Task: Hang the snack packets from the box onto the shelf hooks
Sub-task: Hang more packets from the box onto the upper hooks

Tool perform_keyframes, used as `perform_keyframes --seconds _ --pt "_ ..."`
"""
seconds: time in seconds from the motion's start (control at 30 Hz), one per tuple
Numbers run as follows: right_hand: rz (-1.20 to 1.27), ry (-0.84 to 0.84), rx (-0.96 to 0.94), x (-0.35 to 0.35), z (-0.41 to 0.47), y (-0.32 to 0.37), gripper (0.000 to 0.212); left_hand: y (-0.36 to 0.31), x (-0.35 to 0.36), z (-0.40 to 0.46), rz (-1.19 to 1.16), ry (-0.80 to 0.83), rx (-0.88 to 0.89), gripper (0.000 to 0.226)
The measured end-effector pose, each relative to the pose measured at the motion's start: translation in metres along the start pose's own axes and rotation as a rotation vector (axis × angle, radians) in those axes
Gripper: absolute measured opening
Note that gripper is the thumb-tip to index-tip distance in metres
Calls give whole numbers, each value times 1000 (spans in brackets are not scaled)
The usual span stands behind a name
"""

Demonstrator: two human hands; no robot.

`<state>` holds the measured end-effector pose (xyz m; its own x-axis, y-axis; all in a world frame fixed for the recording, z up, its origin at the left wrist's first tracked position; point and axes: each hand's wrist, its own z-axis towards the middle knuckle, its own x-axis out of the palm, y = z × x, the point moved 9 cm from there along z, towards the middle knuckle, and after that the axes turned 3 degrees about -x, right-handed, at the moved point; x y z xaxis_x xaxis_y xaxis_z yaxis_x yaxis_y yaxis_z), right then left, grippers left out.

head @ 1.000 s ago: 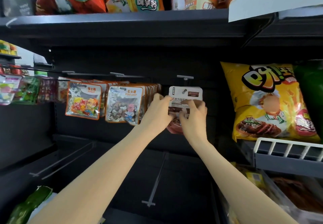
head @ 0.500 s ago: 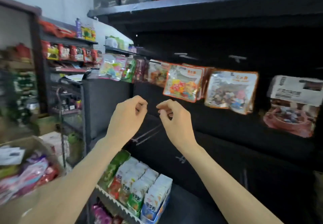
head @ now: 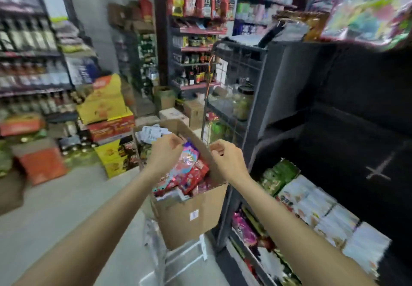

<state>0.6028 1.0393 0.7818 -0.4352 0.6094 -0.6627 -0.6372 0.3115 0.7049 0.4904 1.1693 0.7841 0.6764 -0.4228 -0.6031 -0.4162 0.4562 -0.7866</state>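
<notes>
While both hands hover over the open cardboard box (head: 189,214), neither one holds a packet. The left hand (head: 166,152) hangs above the middle of the box with its fingers loosely curled around nothing, and the right hand (head: 229,160) sits over the box's right edge in much the same relaxed curl, also empty. They are near each other but apart.

The box stands on a pale stand on the floor, just beside the left end of the dark shelf unit (head: 334,111). It looks well filled: a heap of red and pink snack packets (head: 191,172) lies against its near and right walls, and some white packets (head: 151,133) sit at its far left corner. So plenty is left to hang, by my reckoning.

Up at the top right, a few bright packets already hanging (head: 367,11) show at the upper edge of the shelf unit, blurred, so at least part of the job seems done there. The hooks themselves I cannot make out in this view. Lower down, more goods lie on the shelf's bottom tiers, though whether those belong to this task I cannot tell.

I would judge the person is between packets: reaching to pick the next one from the box, with a good many rounds to go.
</notes>
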Motion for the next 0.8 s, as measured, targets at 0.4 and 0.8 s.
perform_keyframes --seconds 0.4,0.8 --pt "152 376 293 249 161 -91 55 190 52 170 -99 51 -533 44" --pt "642 236 588 338 254 -140 30 288 66 256 -132 -176 -830 58"
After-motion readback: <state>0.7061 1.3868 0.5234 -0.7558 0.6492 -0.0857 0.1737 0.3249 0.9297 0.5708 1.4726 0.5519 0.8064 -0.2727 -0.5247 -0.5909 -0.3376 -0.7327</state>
